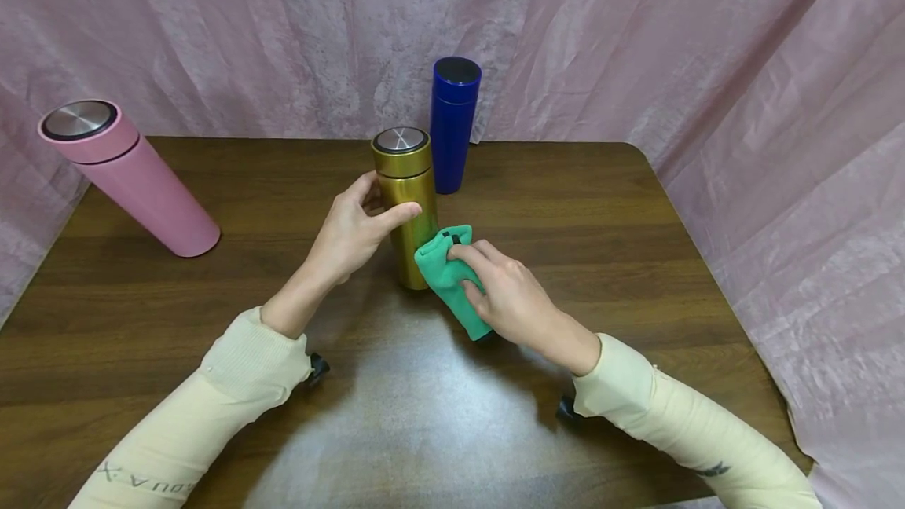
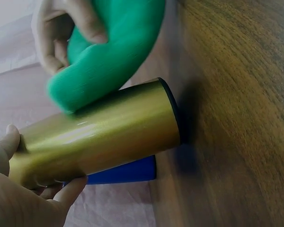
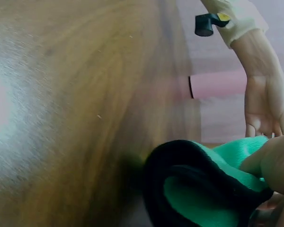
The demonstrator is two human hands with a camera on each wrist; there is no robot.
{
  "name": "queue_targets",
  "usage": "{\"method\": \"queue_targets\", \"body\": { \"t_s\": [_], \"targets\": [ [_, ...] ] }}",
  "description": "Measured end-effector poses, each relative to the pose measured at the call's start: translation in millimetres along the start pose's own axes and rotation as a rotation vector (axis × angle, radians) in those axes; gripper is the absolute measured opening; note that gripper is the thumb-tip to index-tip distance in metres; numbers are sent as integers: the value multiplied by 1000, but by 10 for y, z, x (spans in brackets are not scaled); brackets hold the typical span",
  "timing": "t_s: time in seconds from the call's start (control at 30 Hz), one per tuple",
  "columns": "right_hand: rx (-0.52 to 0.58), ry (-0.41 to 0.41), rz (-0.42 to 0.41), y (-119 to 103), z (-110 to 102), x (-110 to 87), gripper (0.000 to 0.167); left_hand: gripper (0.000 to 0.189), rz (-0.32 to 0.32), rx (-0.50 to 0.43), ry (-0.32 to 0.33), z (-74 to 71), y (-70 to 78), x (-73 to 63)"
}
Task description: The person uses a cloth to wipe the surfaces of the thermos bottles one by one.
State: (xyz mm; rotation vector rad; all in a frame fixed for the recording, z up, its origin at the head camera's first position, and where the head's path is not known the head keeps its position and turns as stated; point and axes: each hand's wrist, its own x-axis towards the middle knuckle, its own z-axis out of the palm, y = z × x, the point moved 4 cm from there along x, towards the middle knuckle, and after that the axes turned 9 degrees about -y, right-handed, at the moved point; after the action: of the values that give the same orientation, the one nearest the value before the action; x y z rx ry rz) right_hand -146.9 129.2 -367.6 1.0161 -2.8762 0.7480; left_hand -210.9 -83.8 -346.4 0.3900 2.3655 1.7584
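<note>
A gold thermos flask (image 1: 412, 218) with a steel-topped lid stands near the middle of the table. My left hand (image 1: 351, 228) grips its upper body, thumb across the front and fingers round the far side. In my right hand (image 1: 511, 293) is a folded green cloth (image 1: 452, 281) with dark edging, pinched between thumb and fingers. The cloth lies against the flask's lower right side in the head view. The left wrist view shows the cloth (image 2: 104, 71) at the gold wall (image 2: 113, 130), close to the base. In the right wrist view the cloth (image 3: 217, 161) hides the gold flask.
Behind the gold flask, slightly right, stands a blue flask (image 1: 454, 128) with a dark top. A pink flask (image 1: 144, 183) stands at the table's left. The wooden table (image 1: 601, 242) ends at pink curtains (image 1: 318, 38) at the back and on the right.
</note>
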Motion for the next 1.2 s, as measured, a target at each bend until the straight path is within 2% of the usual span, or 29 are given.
{"method": "queue_targets", "body": {
  "t_s": [0.27, 0.37, 0.6, 0.73, 0.9, 0.97, 1.07, 1.2],
  "targets": [
    [-145, -144, -6, -50, 161, -37, 41, 71, -4, -30, 0, 11, 6, 6],
    [-156, -203, 4, -60, 182, -7, 42, 73, -4, -32, 8, 12, 2, 3],
    [-14, -446, 147, 58, 115, 111, 42, 71, -11, -35, 56, -9, -2, -30],
    [114, -518, 188, 206, 67, 166, 41, 65, 15, -64, 106, -36, 19, -63],
    [230, -505, 209, 344, 19, 123, 39, 59, 38, -102, 201, -98, 42, -112],
    [244, -474, 216, 361, -5, 73, 38, 55, 46, -160, 243, -126, 46, -129],
    [276, -408, 232, 373, -38, -21, 39, 44, 52, -312, 289, -158, 29, -146],
    [393, -311, 265, 401, -103, -175, 40, 39, 65, -525, 303, -188, 4, -165]
  ]
}}
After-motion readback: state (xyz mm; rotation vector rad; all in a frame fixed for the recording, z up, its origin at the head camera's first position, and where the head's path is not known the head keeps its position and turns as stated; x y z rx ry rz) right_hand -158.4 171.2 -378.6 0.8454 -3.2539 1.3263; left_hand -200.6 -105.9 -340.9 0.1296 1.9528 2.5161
